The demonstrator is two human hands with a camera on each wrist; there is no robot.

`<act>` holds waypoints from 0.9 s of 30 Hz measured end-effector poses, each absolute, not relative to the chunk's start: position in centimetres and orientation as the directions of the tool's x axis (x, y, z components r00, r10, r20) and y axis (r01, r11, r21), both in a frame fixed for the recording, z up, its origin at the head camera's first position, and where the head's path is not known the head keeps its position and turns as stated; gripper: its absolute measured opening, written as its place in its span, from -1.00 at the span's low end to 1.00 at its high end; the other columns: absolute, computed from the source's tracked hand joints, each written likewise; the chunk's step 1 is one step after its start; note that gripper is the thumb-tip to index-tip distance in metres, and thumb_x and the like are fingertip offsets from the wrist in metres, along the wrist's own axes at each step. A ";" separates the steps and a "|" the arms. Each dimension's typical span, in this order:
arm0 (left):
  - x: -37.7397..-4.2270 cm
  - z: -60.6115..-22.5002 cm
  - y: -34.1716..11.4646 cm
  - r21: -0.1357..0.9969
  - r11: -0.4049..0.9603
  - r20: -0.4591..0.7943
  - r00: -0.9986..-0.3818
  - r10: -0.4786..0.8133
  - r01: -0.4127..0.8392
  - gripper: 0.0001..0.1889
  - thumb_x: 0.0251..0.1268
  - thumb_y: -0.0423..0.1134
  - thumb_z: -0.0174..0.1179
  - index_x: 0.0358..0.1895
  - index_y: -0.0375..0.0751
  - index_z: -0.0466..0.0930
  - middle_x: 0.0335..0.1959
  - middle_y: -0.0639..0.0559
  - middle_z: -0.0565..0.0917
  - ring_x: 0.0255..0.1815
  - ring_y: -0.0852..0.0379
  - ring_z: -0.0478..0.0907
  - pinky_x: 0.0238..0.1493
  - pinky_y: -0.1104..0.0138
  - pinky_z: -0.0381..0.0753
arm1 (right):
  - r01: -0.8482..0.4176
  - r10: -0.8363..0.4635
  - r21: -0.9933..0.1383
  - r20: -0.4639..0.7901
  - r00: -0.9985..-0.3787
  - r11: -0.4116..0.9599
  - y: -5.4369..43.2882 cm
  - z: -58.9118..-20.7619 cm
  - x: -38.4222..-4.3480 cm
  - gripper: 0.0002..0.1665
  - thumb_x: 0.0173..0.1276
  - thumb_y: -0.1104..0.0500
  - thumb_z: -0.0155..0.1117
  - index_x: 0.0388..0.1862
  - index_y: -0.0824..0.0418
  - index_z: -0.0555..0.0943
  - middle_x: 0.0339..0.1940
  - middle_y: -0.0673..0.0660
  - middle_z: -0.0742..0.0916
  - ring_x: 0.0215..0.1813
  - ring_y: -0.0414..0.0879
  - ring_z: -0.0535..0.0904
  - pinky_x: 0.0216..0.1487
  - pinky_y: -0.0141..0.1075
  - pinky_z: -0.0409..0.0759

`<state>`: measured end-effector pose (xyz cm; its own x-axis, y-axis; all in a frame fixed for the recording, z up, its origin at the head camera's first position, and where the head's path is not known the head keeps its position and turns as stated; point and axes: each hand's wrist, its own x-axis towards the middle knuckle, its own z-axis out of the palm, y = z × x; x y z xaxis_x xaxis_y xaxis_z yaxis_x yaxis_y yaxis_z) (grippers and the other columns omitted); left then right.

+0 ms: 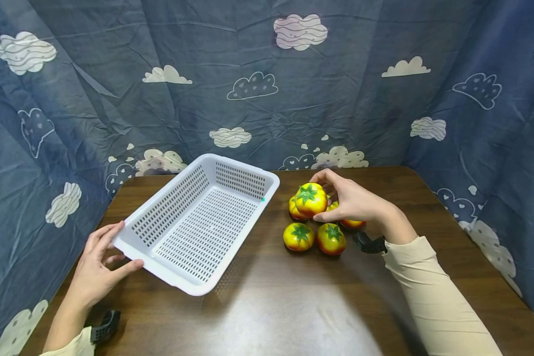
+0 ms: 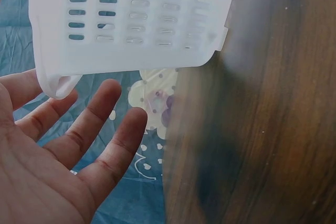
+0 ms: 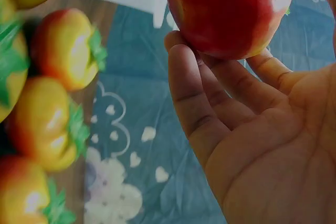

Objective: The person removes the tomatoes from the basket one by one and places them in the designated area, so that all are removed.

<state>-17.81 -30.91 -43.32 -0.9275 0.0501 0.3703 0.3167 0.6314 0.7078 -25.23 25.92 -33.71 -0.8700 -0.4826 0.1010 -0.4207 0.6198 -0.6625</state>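
My left hand [image 1: 99,264] grips the near left corner of a white plastic basket [image 1: 244,247], its thumb over the rim. In the left wrist view, three fingers of that hand [image 2: 79,145] lie spread below the rim of the basket [image 2: 142,56]. The basket is slotted, tilted, and shows nothing inside. My right hand [image 1: 344,198] holds a yellow-and-red tomato [image 1: 311,200] with a green star-shaped top between thumb and fingers. From the right wrist, the red underside of this tomato [image 3: 228,14] shows against the fingers. It is held over a group of similar tomatoes, partly hiding those behind.
Two tomatoes, a left one [image 1: 298,237] and a right one [image 1: 331,239], sit at the front of the group. All of them rest on a brown wooden table [image 1: 276,311]. A blue cloth [image 1: 204,118] with cloud prints hangs behind and at both sides.
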 end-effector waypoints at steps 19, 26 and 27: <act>-17.9 -43.3 -31.1 0.705 0.643 0.357 -0.933 0.041 0.298 0.09 0.00 -0.43 0.68 0.67 -0.22 0.29 0.51 -0.24 0.23 0.08 0.54 0.32 -0.11 0.77 0.49 | -0.302 -0.345 -0.720 0.092 -0.934 0.625 32.3 -36.9 -20.4 -0.15 0.15 0.15 0.73 0.36 0.13 0.48 0.08 0.15 0.72 -0.07 -0.09 0.65 -0.12 -0.34 0.70; -17.9 -43.1 -31.0 0.706 0.647 0.349 -0.937 0.037 0.288 0.09 -0.01 -0.44 0.68 0.67 -0.21 0.30 0.51 -0.20 0.24 0.09 0.51 0.31 -0.11 0.77 0.49 | -0.265 -0.312 -0.707 0.065 -0.948 0.656 34.3 -37.9 -19.1 -0.15 0.15 0.17 0.73 0.34 0.22 0.46 0.01 0.18 0.71 -0.14 -0.16 0.62 -0.13 -0.38 0.69; -17.9 -43.0 -31.0 0.705 0.649 0.345 -0.938 0.037 0.285 0.09 -0.01 -0.43 0.68 0.67 -0.20 0.29 0.52 -0.20 0.24 0.09 0.51 0.30 -0.11 0.77 0.48 | -0.255 -0.306 -0.701 0.055 -0.950 0.666 34.6 -38.0 -18.9 -0.15 0.15 0.15 0.73 0.34 0.22 0.46 0.00 0.17 0.72 -0.14 -0.17 0.62 -0.14 -0.38 0.68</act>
